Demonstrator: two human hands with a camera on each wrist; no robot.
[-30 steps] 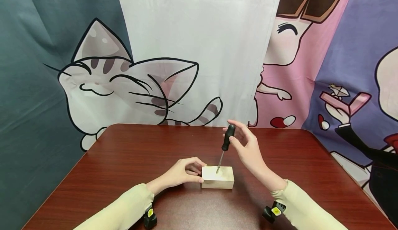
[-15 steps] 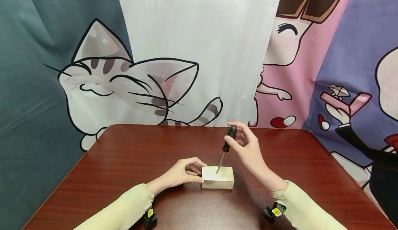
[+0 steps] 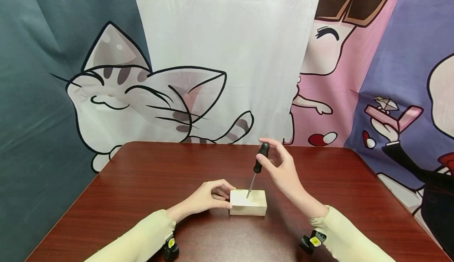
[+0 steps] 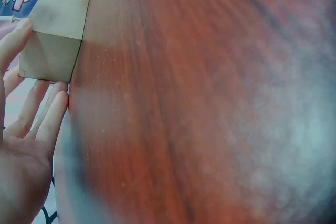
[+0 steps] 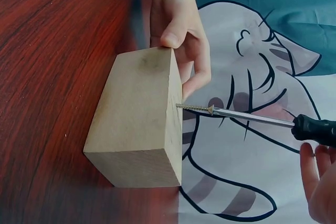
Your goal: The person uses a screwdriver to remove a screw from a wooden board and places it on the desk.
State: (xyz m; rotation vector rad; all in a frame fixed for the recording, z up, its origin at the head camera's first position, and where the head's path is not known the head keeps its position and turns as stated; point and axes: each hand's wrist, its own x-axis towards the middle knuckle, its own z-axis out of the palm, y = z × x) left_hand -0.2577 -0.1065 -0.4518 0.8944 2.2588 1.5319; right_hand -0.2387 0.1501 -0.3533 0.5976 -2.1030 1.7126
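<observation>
My left hand [image 3: 205, 197] has thumb and fingertips closed on the left end of the block, while my right hand [image 3: 282, 168] pinches the screwdriver [image 3: 261, 160] by its black handle. A small black camera [image 3: 172, 251] sits below my left sleeve [image 3: 138, 238]. The wooden block [image 3: 248, 210] lies flat on the tabletop [image 3: 156, 175], roughly midway between its side edges, its long side about parallel to the far edge. I take it that I grip only the end so the block can't twist, leaving its upper face free. There a brass-coloured screw [image 5: 195, 108] stands with its point at the wood and much of its thread showing. The driver's tip meets the screw's head, the two nearly in line, probably so it won't slip; the handle leans slightly right. Beyond the tabletop's far edge hangs a cloth backdrop [image 3: 227, 37] printed with a smiling cat.
</observation>
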